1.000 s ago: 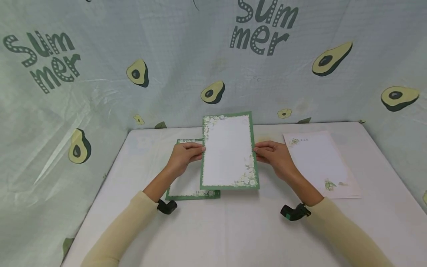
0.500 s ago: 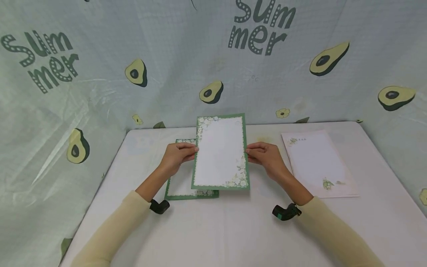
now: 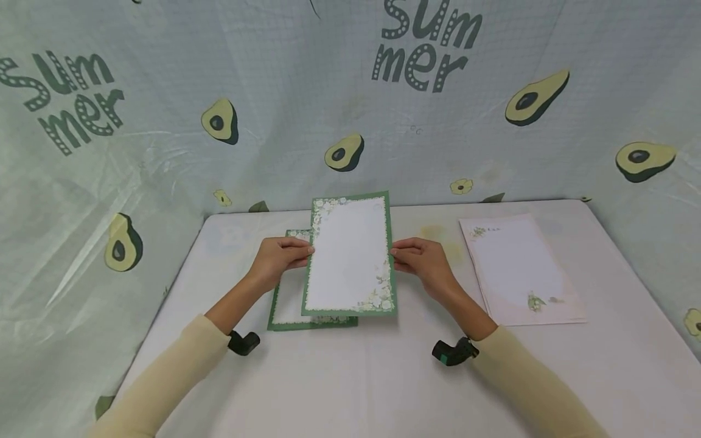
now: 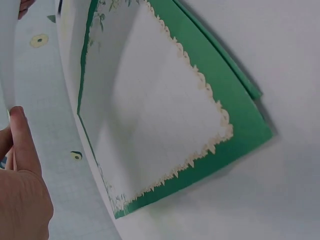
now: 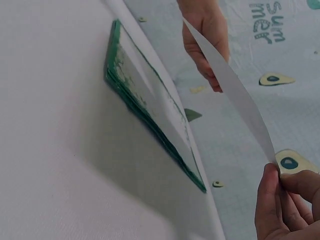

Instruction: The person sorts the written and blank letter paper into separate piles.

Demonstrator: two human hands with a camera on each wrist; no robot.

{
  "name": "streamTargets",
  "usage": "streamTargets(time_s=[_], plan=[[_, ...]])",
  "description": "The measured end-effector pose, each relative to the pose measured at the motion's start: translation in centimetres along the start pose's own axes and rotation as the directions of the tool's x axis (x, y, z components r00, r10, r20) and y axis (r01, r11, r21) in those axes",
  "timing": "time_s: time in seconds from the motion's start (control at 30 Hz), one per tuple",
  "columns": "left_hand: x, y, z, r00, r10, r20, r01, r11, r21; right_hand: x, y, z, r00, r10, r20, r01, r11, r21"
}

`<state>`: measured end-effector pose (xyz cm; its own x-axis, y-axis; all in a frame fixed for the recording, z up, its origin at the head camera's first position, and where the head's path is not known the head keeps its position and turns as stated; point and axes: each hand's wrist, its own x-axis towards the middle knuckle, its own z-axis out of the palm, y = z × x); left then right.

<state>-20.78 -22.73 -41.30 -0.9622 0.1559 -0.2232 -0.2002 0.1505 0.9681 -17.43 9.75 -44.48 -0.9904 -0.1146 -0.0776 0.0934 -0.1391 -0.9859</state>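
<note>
Both hands hold up a sheet of green-bordered floral stationery paper [image 3: 349,255], upright above the table. My left hand [image 3: 280,260] pinches its left edge, and my right hand [image 3: 424,264] pinches the right edge between thumb and fingers. Seen from the right wrist, the raised sheet [image 5: 240,95] is edge-on, slightly bowed, with a plain back. Below and behind it lies a stack of matching green-bordered sheets [image 3: 287,304], partly covered in the head view. The left wrist view shows the top sheet of that stack [image 4: 150,110] close by, its edges a little uneven.
To the right on the white table [image 3: 372,383] lies a stack of pale pink floral sheets [image 3: 523,274]. A hanging cloth printed with avocados [image 3: 345,152] walls the table at the back and sides. Black wrist cameras [image 3: 454,351] sit at both cuffs.
Both hands have carried the raised sheet left and slightly down, so it now overlaps more of the green-bordered stack. The pink stack stays put, while the head view shifts slightly.
</note>
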Motion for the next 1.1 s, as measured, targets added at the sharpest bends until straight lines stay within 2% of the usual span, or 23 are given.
streamTargets(time_s=[0.27,0.53,0.7,0.83,1.1], plan=[[-0.4,0.2,-1.0,1.0,-0.007,-0.003,0.007,1.0,0.027,0.3,0.4,1.1,1.0,-0.007,0.012,0.007,1.0,0.018],[-1.2,0.5,-1.9,1.0,-0.011,0.014,0.01,0.999,0.043,0.6,1.1,2.1,1.0,0.018,0.008,-0.018,1.0,0.02],[-1.1,0.4,-2.3,1.0,-0.027,-0.002,0.027,0.996,0.083,0.7,1.5,2.7,0.999,0.038,0.001,-0.038,0.999,0.02],[-1.0,0.2,-2.6,1.0,-0.022,-0.003,0.023,0.993,0.115,0.8,1.9,3.1,1.0,0.026,-0.01,-0.025,0.999,0.028],[-0.9,-0.2,-3.6,0.998,-0.057,-0.021,0.059,0.99,0.128,1.1,2.6,4.1,1.0,0.018,-0.014,-0.018,1.0,0.012]])
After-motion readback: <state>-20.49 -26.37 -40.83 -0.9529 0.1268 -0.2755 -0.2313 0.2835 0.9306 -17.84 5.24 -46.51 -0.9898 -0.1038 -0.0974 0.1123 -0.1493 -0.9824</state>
